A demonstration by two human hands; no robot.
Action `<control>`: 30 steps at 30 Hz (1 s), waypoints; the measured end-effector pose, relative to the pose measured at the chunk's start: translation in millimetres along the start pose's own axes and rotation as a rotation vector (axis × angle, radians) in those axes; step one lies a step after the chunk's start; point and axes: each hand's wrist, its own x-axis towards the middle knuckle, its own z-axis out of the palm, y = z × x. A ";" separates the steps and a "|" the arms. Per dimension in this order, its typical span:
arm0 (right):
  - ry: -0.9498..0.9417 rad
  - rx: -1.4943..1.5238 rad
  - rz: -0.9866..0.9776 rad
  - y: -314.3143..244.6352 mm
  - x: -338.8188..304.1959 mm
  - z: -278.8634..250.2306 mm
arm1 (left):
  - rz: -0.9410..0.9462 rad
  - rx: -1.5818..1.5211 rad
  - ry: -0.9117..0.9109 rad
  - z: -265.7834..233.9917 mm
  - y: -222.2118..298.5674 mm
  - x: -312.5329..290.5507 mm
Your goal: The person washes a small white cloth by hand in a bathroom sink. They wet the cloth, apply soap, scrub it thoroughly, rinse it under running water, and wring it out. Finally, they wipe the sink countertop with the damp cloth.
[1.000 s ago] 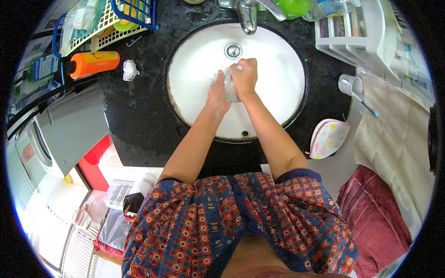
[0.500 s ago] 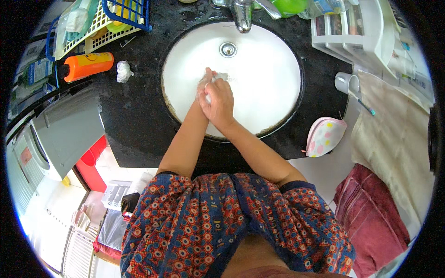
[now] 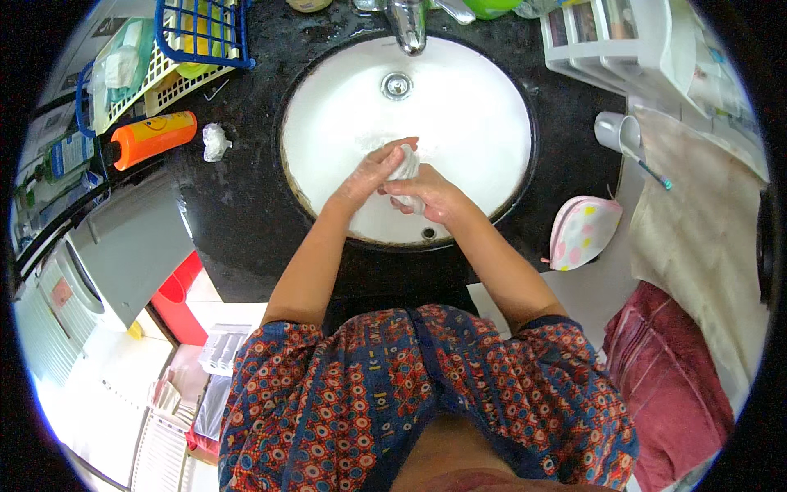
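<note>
We see the hands no longer overlapped; left hand (image 3: 370, 176) and right hand (image 3: 436, 195) each curl, partly closed, around the bunched cloth (image 3: 405, 166) over the sink (image 3: 475, 139); both share the handling.

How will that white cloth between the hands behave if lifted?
The white cloth is probably floppy, since it bunches between the left hand and right hand. It may be slippery, as both hands look wet.
</note>
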 end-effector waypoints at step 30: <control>0.597 -1.299 -0.312 45.8 39.8 -20.3 | 0.037 0.411 0.693 29.2 -26.4 43.1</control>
